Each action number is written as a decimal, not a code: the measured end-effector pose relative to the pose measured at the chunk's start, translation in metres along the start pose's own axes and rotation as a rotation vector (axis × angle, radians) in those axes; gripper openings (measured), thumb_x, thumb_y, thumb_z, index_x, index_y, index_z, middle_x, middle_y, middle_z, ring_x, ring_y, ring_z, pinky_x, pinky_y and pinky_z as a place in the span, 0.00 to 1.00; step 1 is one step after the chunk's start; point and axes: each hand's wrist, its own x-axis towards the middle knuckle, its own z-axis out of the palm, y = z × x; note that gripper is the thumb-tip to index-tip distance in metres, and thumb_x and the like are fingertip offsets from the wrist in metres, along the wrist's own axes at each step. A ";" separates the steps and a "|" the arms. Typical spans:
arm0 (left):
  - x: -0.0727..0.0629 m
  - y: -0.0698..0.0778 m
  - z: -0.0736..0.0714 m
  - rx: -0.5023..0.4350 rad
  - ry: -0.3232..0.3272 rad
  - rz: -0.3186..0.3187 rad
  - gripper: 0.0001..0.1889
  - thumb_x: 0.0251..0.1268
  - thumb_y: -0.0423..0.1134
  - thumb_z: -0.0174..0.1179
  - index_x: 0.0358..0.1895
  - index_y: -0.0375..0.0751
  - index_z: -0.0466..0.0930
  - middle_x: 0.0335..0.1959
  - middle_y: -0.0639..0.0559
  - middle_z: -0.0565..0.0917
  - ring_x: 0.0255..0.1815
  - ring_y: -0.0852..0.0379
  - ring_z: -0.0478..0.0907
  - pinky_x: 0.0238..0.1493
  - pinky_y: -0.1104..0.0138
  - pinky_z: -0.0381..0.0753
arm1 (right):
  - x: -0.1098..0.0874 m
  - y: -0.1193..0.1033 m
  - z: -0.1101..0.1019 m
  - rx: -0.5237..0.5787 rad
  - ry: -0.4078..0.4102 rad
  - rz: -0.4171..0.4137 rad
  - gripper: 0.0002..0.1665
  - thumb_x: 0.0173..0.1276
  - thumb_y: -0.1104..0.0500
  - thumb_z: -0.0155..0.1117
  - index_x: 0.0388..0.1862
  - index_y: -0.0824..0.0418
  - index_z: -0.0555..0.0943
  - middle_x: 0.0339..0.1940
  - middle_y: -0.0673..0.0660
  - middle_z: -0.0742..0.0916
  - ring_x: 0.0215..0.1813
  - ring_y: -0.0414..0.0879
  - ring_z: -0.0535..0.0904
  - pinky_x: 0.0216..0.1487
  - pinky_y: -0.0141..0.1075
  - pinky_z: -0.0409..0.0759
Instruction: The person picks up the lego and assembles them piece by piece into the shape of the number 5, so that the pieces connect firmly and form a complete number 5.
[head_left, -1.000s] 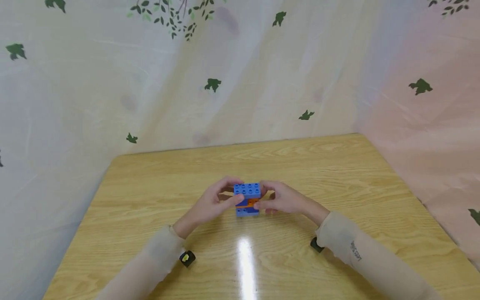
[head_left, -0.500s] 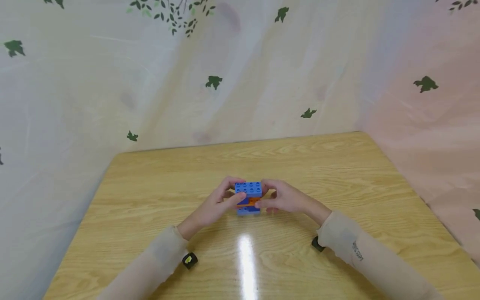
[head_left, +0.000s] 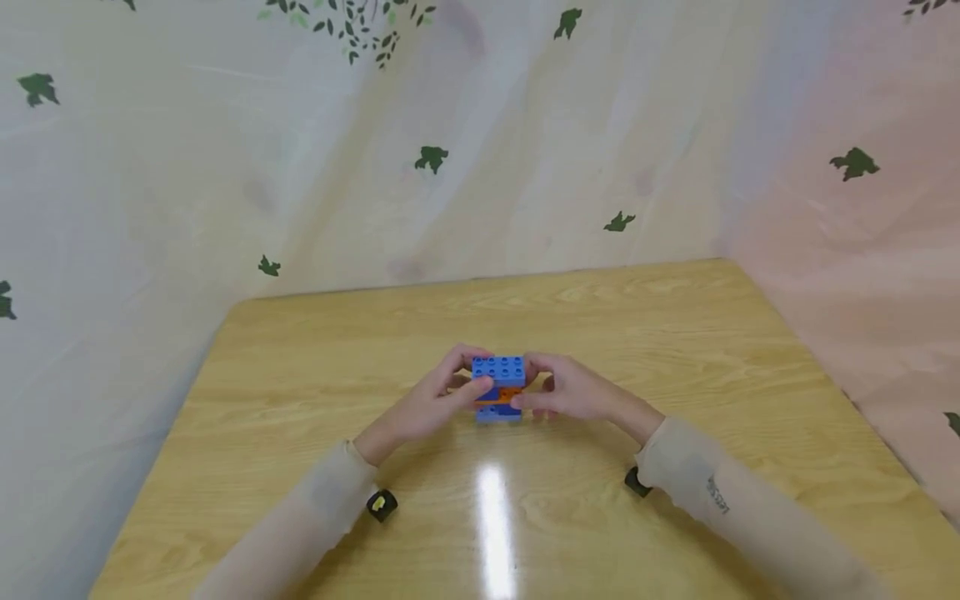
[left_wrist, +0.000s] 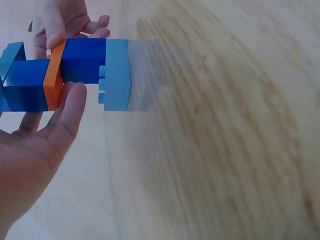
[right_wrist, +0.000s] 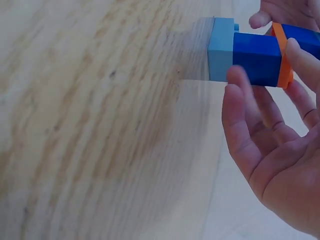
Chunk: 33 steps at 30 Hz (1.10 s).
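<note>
A stack of toy building bricks stands on the table between my hands. Its studded top brick [head_left: 500, 370] is light blue, above a dark blue brick [left_wrist: 26, 92]. A thin orange plate [left_wrist: 54, 82] parts that one from a lower dark blue brick [right_wrist: 256, 57]. At the bottom a light blue base brick [left_wrist: 119, 75] meets the tabletop. My left hand [head_left: 429, 402] grips the upper stack from the left, thumb in front and fingers behind. From the right, my right hand [head_left: 573, 392] holds it with the thumb at the orange plate; its other fingers are partly hidden behind.
The wooden table [head_left: 360, 333] reaches back to a light cloth backdrop [head_left: 337, 192] printed with birds and leaves. A small black device [head_left: 382, 504] sits at the left cuff, another black device [head_left: 638, 481] at the right. A bright reflection lies on the tabletop in front.
Both hands keep their hold on the stack. In the head view the whole scene has shifted slightly upward, and the left thumb sits a little farther right.
</note>
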 end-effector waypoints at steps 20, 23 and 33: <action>-0.009 -0.015 0.003 0.077 0.184 0.104 0.32 0.64 0.33 0.71 0.69 0.46 0.67 0.62 0.50 0.76 0.61 0.47 0.74 0.61 0.49 0.78 | -0.018 0.002 0.004 0.120 0.039 -0.102 0.36 0.76 0.56 0.63 0.77 0.58 0.60 0.72 0.62 0.71 0.67 0.64 0.73 0.55 0.49 0.83; -0.009 -0.014 0.003 0.075 0.183 0.106 0.32 0.64 0.32 0.71 0.69 0.45 0.67 0.61 0.49 0.76 0.61 0.47 0.74 0.61 0.50 0.79 | -0.018 0.001 0.004 0.140 0.026 -0.116 0.33 0.79 0.55 0.60 0.77 0.57 0.60 0.72 0.64 0.71 0.68 0.65 0.73 0.55 0.51 0.83; -0.008 -0.015 0.003 0.018 0.189 0.078 0.31 0.65 0.29 0.69 0.69 0.42 0.67 0.60 0.46 0.76 0.61 0.45 0.74 0.61 0.49 0.78 | -0.017 0.001 -0.001 0.148 0.024 -0.134 0.28 0.80 0.55 0.57 0.74 0.54 0.64 0.70 0.63 0.72 0.65 0.65 0.75 0.50 0.57 0.84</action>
